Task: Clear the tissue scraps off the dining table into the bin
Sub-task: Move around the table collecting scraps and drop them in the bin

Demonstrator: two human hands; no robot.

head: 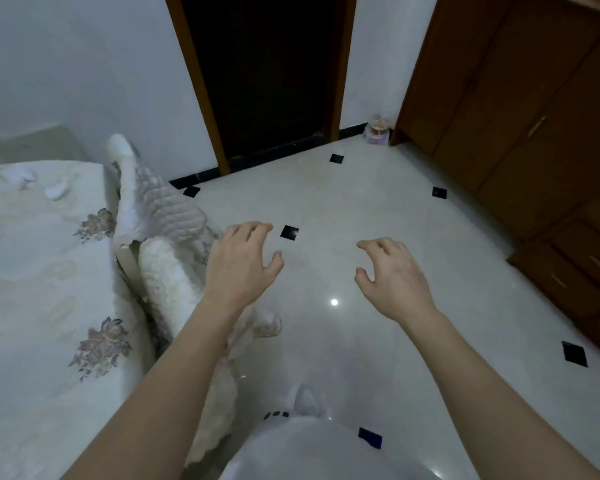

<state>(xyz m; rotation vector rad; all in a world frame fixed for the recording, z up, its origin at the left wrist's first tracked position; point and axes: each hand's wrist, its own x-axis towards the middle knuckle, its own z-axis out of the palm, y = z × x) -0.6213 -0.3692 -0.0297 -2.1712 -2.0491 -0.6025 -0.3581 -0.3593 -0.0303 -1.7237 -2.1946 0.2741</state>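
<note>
The dining table [32,271] at the left wears a white cloth with flower prints. Two white tissue scraps lie on it near the far edge, one [57,190] close to the chair and another [23,174] further left. My left hand [239,261] hovers over the floor beside the chair, fingers loosely curled, holding nothing. My right hand [392,275] hangs in the air to its right, also loosely curled and empty. No bin is clearly in view.
A chair [160,216] with a white quilted cover stands against the table's right side. The glossy tiled floor [361,202] stretches ahead to a dark doorway [267,74]. Brown wooden cabinets [520,116] line the right. A small object [378,129] sits by the cabinet corner.
</note>
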